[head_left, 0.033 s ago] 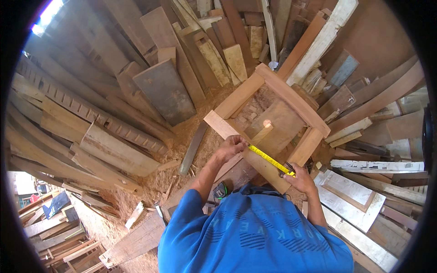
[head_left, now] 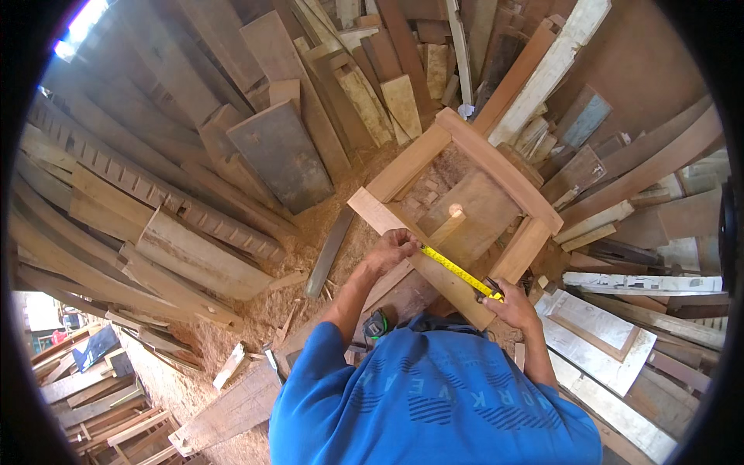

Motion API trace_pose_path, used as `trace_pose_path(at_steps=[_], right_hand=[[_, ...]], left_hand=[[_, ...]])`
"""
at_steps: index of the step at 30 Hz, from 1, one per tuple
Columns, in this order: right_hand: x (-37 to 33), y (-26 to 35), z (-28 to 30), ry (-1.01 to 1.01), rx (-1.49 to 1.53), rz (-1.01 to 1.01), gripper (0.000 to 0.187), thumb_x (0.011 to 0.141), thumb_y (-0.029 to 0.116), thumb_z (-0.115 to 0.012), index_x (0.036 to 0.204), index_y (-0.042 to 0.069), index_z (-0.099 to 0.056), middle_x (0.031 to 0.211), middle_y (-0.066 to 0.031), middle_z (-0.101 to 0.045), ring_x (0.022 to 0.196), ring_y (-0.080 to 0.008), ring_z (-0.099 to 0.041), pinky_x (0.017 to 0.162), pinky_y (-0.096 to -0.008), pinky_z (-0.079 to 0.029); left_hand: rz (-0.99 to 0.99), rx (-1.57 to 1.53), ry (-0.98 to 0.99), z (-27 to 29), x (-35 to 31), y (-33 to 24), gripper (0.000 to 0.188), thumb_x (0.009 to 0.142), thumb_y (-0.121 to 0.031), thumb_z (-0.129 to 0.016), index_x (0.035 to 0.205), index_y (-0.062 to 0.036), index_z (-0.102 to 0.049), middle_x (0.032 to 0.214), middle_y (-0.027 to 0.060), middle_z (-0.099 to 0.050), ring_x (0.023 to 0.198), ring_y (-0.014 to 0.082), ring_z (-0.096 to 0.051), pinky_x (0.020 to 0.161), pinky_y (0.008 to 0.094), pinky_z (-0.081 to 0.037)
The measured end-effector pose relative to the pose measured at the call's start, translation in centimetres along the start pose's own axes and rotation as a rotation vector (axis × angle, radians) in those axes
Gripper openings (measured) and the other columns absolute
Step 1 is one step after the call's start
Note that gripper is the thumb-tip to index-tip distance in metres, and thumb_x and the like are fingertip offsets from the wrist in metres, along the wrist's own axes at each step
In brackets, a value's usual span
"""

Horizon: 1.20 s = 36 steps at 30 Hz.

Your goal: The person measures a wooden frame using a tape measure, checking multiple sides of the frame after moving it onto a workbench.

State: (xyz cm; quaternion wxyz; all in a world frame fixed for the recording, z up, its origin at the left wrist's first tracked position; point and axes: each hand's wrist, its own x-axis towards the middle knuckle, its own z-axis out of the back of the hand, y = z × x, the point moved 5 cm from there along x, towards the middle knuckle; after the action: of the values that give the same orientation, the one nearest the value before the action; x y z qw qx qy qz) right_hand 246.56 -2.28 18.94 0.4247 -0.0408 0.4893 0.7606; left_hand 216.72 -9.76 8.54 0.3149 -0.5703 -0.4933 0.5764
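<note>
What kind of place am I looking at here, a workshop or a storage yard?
Most likely a woodworking shop or timber shed. Planks and offcuts are stacked all around, sawdust covers the floor, and the left hand and right hand stretch a yellow tape measure along a wooden frame.

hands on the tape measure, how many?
2. Left hand pins the yellow tape measure at its far end on the wooden frame; right hand holds its near end.

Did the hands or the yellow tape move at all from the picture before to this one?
Nothing visibly changed. The left hand pins one end of the yellow tape measure on the wooden frame, and the right hand holds the other end, just as before.
</note>
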Motion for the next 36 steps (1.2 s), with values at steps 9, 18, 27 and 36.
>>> trace_pose_path(at_steps=[9,18,27,36], right_hand=[[-1.1,-1.0,0.2,0.164,0.205,0.016,0.049,0.080,0.025,-0.070,0.119,-0.001,-0.057,0.106,-0.0118,-0.063,0.099,-0.0215,-0.059,0.092,-0.0324,-0.044],[-3.9,-7.1,2.5,-0.016,0.047,-0.152,0.040,0.076,0.016,-0.070,0.112,0.000,-0.062,0.095,-0.0089,-0.064,0.090,-0.0178,-0.059,0.083,-0.0305,-0.046],[-2.6,-8.9,2.4,-0.447,0.126,-0.125,0.029,0.081,0.017,-0.065,0.103,-0.003,-0.060,0.084,-0.0071,-0.061,0.078,-0.0170,-0.057,0.074,-0.0306,-0.046],[-1.1,-7.2,6.8,-0.464,0.100,-0.124,0.036,0.080,0.023,-0.065,0.105,-0.002,-0.060,0.091,-0.0176,-0.063,0.088,-0.0270,-0.061,0.082,-0.0351,-0.046]], left_hand=[[0.015,0.008,-0.234,8.0,1.4,-1.1,0.017,0.090,-0.018,-0.062,0.092,-0.0022,-0.065,0.074,0.0004,-0.061,0.066,0.0097,-0.054,0.060,0.0262,-0.042],[-0.144,0.289,-0.601,14.7,2.7,-2.6,0.029,0.087,-0.027,-0.066,0.100,-0.0005,-0.065,0.081,0.0086,-0.065,0.075,0.0184,-0.058,0.070,0.0305,-0.045],[-0.122,1.201,-0.670,7.8,1.4,-2.7,0.066,0.079,-0.033,-0.066,0.136,-0.0067,-0.046,0.145,0.0290,-0.031,0.135,0.0461,-0.027,0.110,0.0532,-0.025],[-0.358,1.315,-0.397,-4.2,0.0,-2.6,0.063,0.076,-0.029,-0.067,0.131,-0.0031,-0.050,0.140,0.0342,-0.035,0.132,0.0528,-0.028,0.110,0.0564,-0.025]])
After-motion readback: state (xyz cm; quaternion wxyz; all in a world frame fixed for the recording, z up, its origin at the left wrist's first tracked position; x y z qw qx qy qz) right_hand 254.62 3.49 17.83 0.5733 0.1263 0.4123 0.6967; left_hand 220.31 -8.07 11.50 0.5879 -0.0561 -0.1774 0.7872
